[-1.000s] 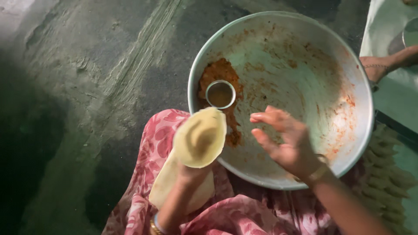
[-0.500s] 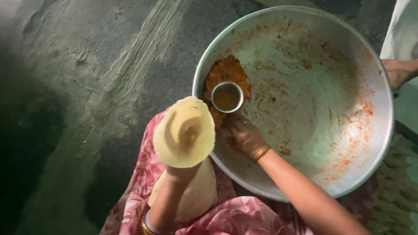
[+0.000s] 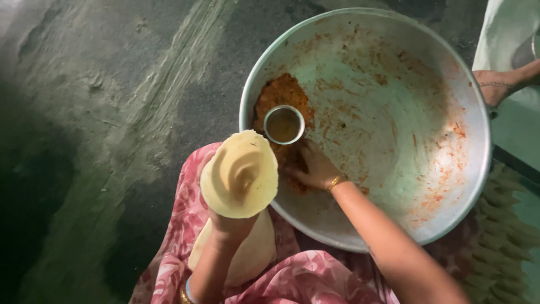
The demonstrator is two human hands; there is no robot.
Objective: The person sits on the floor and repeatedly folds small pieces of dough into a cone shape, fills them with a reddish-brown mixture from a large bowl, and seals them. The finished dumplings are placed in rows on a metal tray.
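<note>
The left hand [image 3: 232, 224] is raised over the lap and grasps a thin round pale-yellow dough sheet [image 3: 239, 173] from below, fingers closed under its middle (mostly hidden by the sheet). It looks light, soft and floppy, easy to tear, so holding under the centre seems best. The right hand [image 3: 315, 168], fingers bent, presses into the orange-red spiced filling [image 3: 283, 95] in the large round metal basin [image 3: 394, 236], beside a small steel cup [image 3: 284, 124]
</note>
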